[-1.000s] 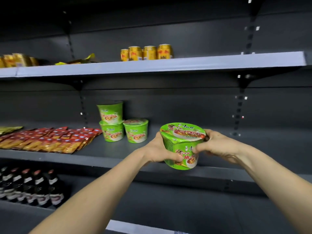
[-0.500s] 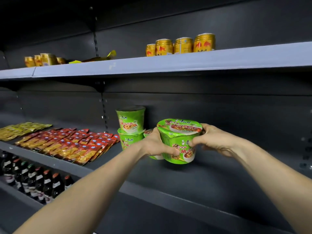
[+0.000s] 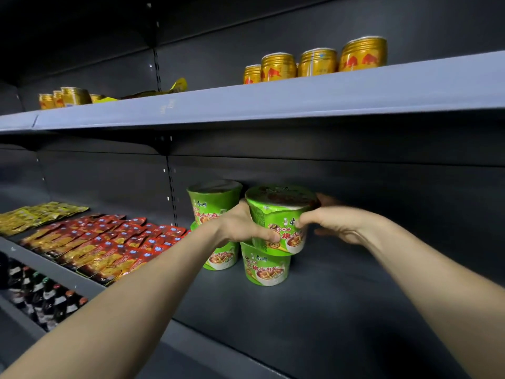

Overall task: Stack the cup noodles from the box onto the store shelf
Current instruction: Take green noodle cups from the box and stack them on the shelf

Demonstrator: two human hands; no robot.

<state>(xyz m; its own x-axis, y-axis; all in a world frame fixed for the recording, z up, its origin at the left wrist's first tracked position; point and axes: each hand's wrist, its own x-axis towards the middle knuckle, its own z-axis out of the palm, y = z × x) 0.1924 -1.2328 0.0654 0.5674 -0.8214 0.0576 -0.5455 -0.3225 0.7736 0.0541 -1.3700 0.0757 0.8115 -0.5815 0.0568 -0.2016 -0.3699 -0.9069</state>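
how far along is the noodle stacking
Done: a two-cup stack stands on the shelf, a single cup beside it. In hand: left hand and right hand hold a fourth cup atop the single cup. Left: letting go; the box is out of view, so remaining cups are unknown.

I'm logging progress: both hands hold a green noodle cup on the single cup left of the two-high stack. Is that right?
Not quite. The head view shows the left hand and right hand holding the green noodle cup on the single cup right of the two-high stack, not left.
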